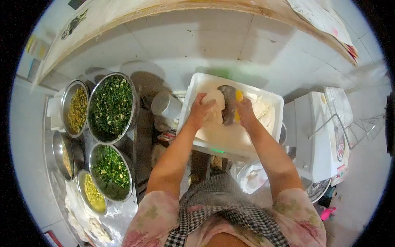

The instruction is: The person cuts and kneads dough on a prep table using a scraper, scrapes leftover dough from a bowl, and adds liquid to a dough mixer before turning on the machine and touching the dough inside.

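Observation:
In the head view, a white rectangular tub [197, 81] holds pale dough and what looks like flour. Over its middle, my left hand [200, 110] grips a smooth lump of dough [215, 103], thumb on top. My right hand [246, 112] is closed around the yellow handle of a dough scraper [227, 105]. The scraper's wide metal blade stands against the right side of that lump; whether it has cut in, I cannot tell. More rough dough [263, 112] lies at the tub's right side. The undersides of my fingers are hidden.
Steel bowls of chopped greens [112, 108] and yellow filling [94, 192] crowd the left counter, beside pale dough [88, 216]. A translucent container [166, 104] stands left of the tub. White boxes [317, 136] with a wire rack are at right. A shelf [189, 7] overhangs the tiled wall.

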Available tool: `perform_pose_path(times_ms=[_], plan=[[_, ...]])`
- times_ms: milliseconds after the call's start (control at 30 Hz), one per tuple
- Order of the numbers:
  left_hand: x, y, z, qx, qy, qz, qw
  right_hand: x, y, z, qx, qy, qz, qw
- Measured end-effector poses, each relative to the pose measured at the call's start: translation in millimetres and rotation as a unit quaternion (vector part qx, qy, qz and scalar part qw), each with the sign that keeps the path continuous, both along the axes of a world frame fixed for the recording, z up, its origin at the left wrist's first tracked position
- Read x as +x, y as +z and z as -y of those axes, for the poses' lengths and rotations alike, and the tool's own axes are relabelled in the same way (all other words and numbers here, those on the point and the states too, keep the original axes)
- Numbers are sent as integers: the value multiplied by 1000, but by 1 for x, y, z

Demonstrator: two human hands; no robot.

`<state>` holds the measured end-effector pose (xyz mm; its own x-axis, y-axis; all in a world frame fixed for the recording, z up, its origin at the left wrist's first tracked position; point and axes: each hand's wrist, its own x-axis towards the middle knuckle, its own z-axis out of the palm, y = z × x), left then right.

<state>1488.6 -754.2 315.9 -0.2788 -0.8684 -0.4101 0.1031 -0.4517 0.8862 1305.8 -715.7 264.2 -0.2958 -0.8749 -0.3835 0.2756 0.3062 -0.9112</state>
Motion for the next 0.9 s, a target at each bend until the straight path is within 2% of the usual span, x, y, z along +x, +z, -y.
perform_pose_path(times_ms=[33,100,167,200,300,400,467,533,600,667,733,833,900], plan=[[-4,-12,3,-48,-14,8,999,1,-4,0,27,-3,31,999],[-11,-42,9,-143,-39,23,989,3,-1,-14,-83,37,-51,995],[-10,-14,0,-147,-58,36,987,11,17,-16,-61,-34,203,977],[-9,-4,-2,-150,-68,43,985,10,15,-19,-43,-48,207,976],[-6,-27,14,-263,-80,122,954,5,0,-29,4,-84,208,975],[-3,-39,27,-419,-156,272,852,3,-7,-27,17,-90,196,976],[-2,-59,29,-527,-115,444,716,5,4,-25,13,-69,203,977],[-4,-65,26,-536,-81,456,706,10,9,-22,-4,-81,214,974],[-12,-66,19,-457,-57,311,832,8,0,-21,0,-88,207,974],[-22,-58,15,-361,-31,152,919,4,-30,-18,23,-92,182,979],[-23,-43,12,-294,-38,70,953,5,-46,-18,-77,-42,75,993],[-17,-27,7,-265,-73,78,958,1,-53,-22,-174,79,-126,973],[-16,-19,2,-263,-76,93,957,0,-54,-21,-190,128,-210,951]])
